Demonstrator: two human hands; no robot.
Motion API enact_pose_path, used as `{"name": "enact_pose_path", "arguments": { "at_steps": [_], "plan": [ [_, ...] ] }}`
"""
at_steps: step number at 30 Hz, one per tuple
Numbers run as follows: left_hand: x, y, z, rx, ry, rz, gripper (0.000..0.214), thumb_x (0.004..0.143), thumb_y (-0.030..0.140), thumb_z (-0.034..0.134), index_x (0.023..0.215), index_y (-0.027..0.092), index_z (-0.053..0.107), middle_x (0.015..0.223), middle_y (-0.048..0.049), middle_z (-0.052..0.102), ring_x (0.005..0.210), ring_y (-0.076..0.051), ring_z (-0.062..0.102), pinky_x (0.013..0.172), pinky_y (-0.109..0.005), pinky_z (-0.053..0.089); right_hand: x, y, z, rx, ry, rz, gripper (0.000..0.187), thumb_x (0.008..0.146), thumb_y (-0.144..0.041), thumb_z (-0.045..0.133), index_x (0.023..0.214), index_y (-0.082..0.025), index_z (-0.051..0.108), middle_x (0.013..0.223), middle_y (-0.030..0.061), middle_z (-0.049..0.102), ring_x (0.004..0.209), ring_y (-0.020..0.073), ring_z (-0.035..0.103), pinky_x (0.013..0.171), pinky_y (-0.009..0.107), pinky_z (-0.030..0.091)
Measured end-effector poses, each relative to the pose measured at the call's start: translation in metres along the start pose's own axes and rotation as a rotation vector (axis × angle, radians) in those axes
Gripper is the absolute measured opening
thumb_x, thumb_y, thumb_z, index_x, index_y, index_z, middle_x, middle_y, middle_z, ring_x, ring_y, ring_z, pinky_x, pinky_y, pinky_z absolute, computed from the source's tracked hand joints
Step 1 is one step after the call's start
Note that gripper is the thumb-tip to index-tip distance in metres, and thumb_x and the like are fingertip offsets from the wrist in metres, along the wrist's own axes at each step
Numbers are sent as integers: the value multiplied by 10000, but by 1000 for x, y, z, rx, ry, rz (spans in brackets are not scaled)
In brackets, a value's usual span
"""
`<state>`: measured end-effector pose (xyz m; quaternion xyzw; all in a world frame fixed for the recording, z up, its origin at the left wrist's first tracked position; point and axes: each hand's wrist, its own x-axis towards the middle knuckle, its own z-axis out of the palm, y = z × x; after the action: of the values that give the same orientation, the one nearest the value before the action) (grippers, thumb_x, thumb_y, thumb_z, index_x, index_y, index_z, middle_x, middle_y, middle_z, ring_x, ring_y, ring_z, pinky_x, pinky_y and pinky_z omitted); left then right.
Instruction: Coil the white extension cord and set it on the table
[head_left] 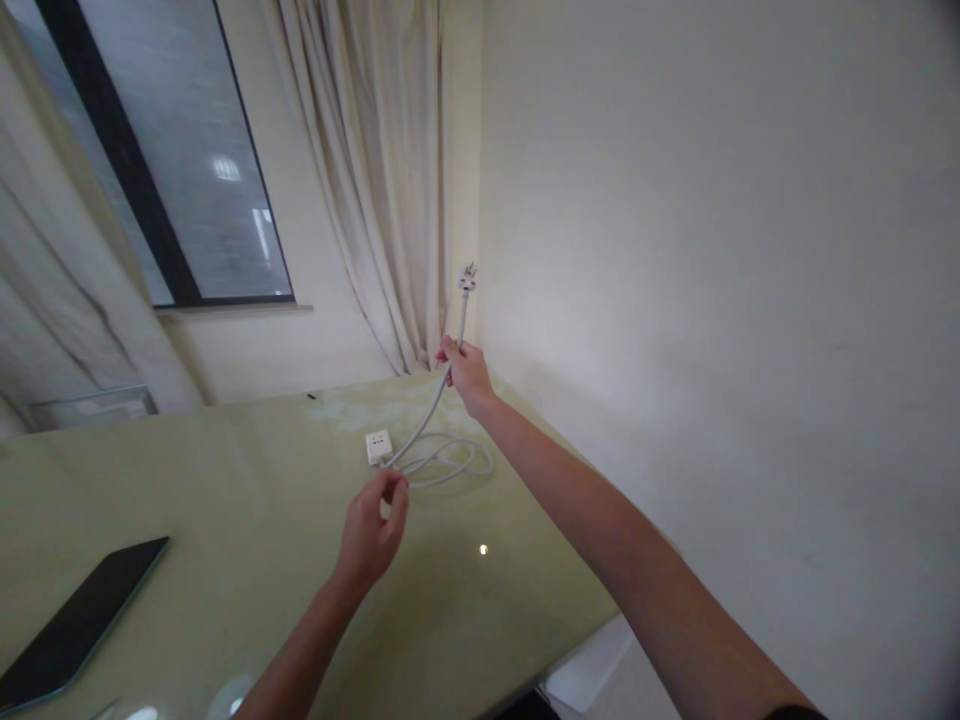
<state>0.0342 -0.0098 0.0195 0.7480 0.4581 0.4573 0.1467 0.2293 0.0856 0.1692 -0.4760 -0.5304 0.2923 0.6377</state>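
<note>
A white extension cord (pixel 433 404) rises from the table in my right hand (pixel 469 375), which is closed around it a little below the plug. The plug (pixel 466 280) points upward with its metal pins on top. My left hand (pixel 373 530) is lower and nearer, thumb and fingers pinched where the cord's loop meets the fingertips; the fingers partly hide the grip. Just beyond that hand, the white socket box (pixel 379 447) of the cord lies on the table. Loose coils of cord spread to its right.
The pale green glossy table (pixel 247 500) meets a plain wall (pixel 712 250) on the right. A flat black panel-like object (pixel 79 620) lies at the left. Near the back edge is a small dark item (pixel 312 397). Beige curtains (pixel 390 180) and a window (pixel 187 150) stand behind.
</note>
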Motion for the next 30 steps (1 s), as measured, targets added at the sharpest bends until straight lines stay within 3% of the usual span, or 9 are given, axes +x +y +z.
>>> {"name": "enact_pose_path", "arguments": {
  "at_steps": [2, 4, 6, 12, 17, 20, 24, 27, 30],
  "plan": [
    [-2, -8, 18, 138, -114, -1, 326, 1019, 379, 391, 1016, 200, 664, 948, -69, 741, 888, -201, 699, 810, -302, 541, 2, 1, 1, 60, 29, 58, 515, 944, -627, 564, 764, -154, 662, 801, 30, 665, 539, 82, 535, 489, 205, 447],
    [9, -19, 33, 220, -153, -26, 380, 1017, 259, 332, 1201, 165, 650, 1193, -140, 729, 1128, -236, 676, 984, -369, 512, -1, -1, 3, 143, 40, 93, 502, 930, -611, 606, 744, -148, 659, 771, 31, 652, 542, 79, 533, 482, 198, 466],
    [24, -32, 44, 270, -187, -46, 439, 987, 164, 320, 1304, 140, 623, 1293, -170, 699, 1225, -255, 639, 1061, -415, 470, -6, -4, 3, 235, 17, 117, 478, 909, -593, 651, 740, -147, 657, 739, 22, 634, 564, 82, 537, 510, 201, 504],
    [48, -54, 66, 416, -316, -91, 415, 999, 221, 376, 1272, 188, 687, 1226, -173, 722, 1194, -334, 642, 1016, -529, 458, -7, -7, -11, 320, -76, 10, 395, 848, -535, 747, 778, -155, 661, 825, 26, 673, 665, 93, 589, 667, 248, 591],
    [45, -53, 61, 452, -387, -15, 230, 948, 267, 546, 1018, 250, 764, 1030, -89, 742, 1065, -290, 666, 925, -425, 489, -4, 1, -33, -91, -30, -153, 325, 968, -467, 631, 837, -173, 680, 843, 35, 719, 759, 139, 669, 702, 256, 564],
    [33, -52, 47, 473, -321, 25, 260, 983, 292, 499, 988, 235, 753, 1086, -103, 706, 1100, -282, 629, 969, -412, 473, -7, -5, -42, -480, -35, -254, 312, 1032, -450, 550, 909, -200, 690, 863, 22, 752, 789, 158, 692, 760, 274, 525],
    [14, -55, 33, 424, -94, -10, 291, 996, 322, 458, 1026, 210, 725, 1176, -134, 639, 1106, -298, 605, 991, -445, 475, -11, -18, -42, -931, -81, -334, 409, 1079, -522, 400, 1049, -224, 678, 937, 56, 764, 895, 224, 712, 789, 314, 494],
    [9, -58, 30, 235, 102, -137, 261, 977, 362, 486, 1038, 206, 686, 1170, -116, 604, 975, -258, 645, 907, -425, 527, -10, -22, -33, -1093, -147, -414, 465, 1091, -545, 303, 1145, -239, 649, 1062, 91, 747, 953, 254, 704, 791, 336, 491],
    [10, -61, 28, 163, 199, -249, 293, 964, 418, 497, 1085, 193, 642, 1224, -131, 565, 990, -256, 657, 928, -450, 534, -7, -18, -22, -1094, -196, -486, 441, 1090, -541, 304, 1193, -256, 624, 1096, 103, 728, 966, 260, 692, 804, 347, 486]
  ]
}}
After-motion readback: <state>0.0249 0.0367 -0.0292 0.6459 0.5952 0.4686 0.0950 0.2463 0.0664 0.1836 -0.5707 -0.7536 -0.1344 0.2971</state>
